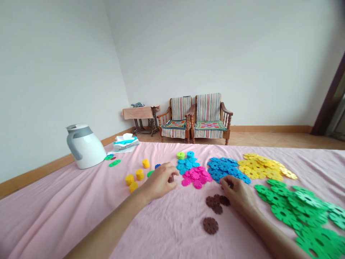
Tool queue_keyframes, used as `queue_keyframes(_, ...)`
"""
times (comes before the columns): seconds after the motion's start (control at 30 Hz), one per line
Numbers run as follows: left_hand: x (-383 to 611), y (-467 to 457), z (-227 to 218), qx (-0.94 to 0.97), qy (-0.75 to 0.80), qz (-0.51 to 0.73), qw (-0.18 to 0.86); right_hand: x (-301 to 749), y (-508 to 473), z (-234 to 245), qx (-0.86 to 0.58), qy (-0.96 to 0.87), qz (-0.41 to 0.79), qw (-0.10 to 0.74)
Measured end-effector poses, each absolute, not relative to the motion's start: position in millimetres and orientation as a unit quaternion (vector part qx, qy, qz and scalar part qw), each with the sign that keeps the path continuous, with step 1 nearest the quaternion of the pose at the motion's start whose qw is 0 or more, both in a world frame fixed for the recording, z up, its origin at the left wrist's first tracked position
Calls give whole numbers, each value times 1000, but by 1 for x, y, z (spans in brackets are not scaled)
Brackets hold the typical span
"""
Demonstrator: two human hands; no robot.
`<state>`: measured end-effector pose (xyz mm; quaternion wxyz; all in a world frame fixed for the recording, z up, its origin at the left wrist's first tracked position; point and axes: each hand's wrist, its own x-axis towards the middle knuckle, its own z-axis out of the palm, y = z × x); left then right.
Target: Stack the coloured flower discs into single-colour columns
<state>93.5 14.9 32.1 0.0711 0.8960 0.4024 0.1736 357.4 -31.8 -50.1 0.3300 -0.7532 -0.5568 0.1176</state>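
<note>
My left hand [159, 180] is closed, its fingers curled round brown snowflake discs [171, 178] that show only in part. It hovers left of the pink disc pile [196, 175]. Over on the right, my right hand [238, 192] has its fingers pinched together; what they hold, if anything, is hidden. Just left of that hand lie several loose brown discs [215, 201], and a single brown disc [210, 225] rests nearer to me. Beyond my right fingertips spreads the dark blue disc pile [222, 167].
Yellow discs [258, 165] and green discs [293, 203] lie heaped at the right. Light blue discs [185, 165] sit behind the pink ones. Short yellow stacks [139, 175] stand at the left. Farther back are a white jug [88, 149] and a tissue box [125, 144] on the pink cloth [167, 230].
</note>
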Motion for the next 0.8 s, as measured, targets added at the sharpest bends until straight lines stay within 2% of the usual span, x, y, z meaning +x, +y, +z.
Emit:
queue_keyframes(0.13, 120, -24, 24, 943, 253, 114, 185, 357, -31, -51, -750, -559, 113, 335)
queue_keyframes(0.2, 131, -38, 17, 947, 227, 111, 197, 357, -31, -51, -750, -560, 110, 335)
queue_keyframes(0.5, 144, -52, 4, 946, 225, 130, 196, 358, -33, -50, -750, -569, 111, 319)
queue_keyframes(0.63, 141, -54, 12, 939, 246, 149, 188, 358, -32, -51, -747, -570, 120, 321)
queue_keyframes(0.8, 122, -25, 33, 903, 336, 227, 141, 358, -33, -50, -750, -569, 120, 315)
